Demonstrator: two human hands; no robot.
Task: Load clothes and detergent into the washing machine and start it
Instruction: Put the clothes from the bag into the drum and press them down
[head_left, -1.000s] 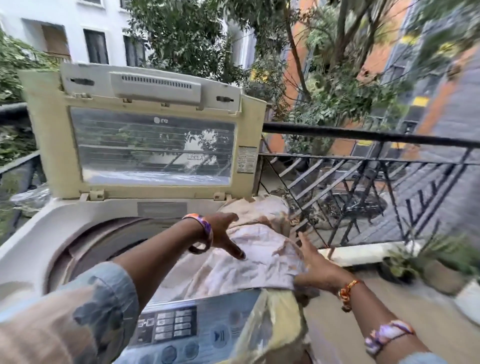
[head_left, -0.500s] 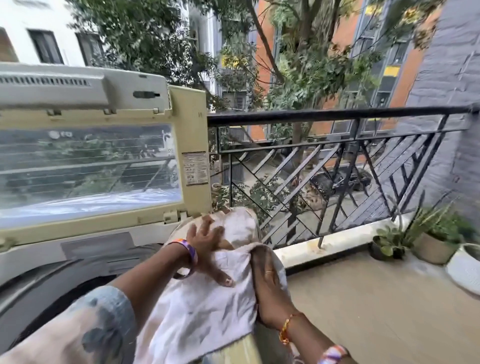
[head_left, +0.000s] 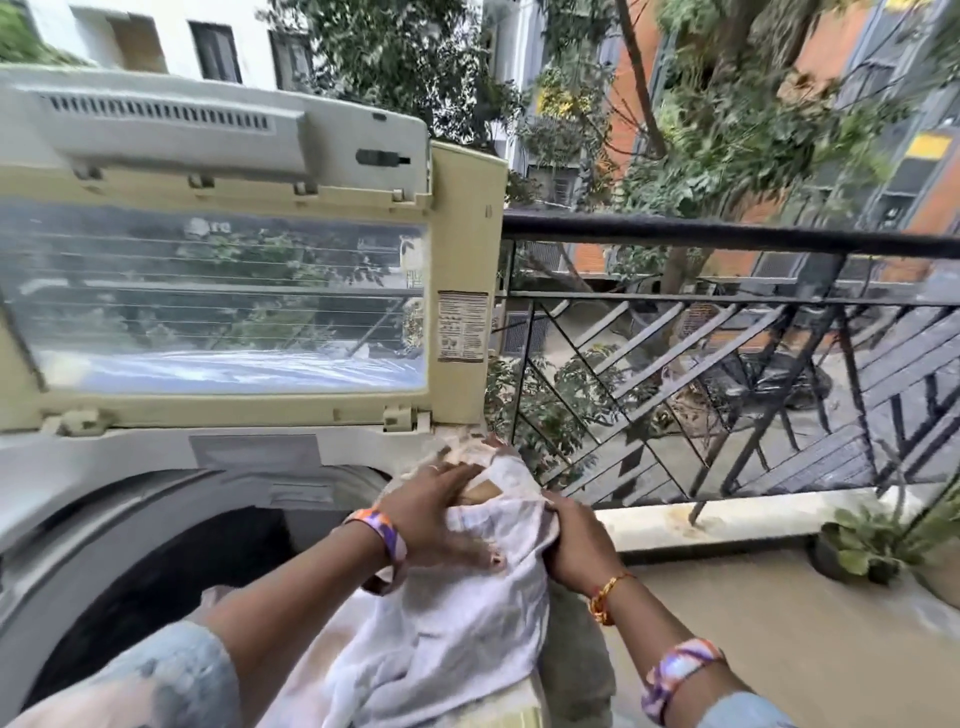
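Observation:
A top-loading washing machine (head_left: 130, 519) fills the left side, its yellowed lid (head_left: 467, 249) standing upright with a clear window. The dark drum opening (head_left: 171, 571) is open below it. A pile of white and cream clothes (head_left: 457, 623) lies on the machine's right edge. My left hand (head_left: 436, 514) presses flat on top of the pile, fingers spread. My right hand (head_left: 576, 540) grips the pile's right side. No detergent is in view.
A black metal railing (head_left: 727, 312) runs along the balcony edge right of the machine. Potted plants (head_left: 872, 545) stand on the tan floor (head_left: 753, 649) at the right. Trees and buildings lie beyond.
The view has swung back left, showing more of the lid and drum. Both hands stay on the clothes pile, the right hand now gripping its side lower down.

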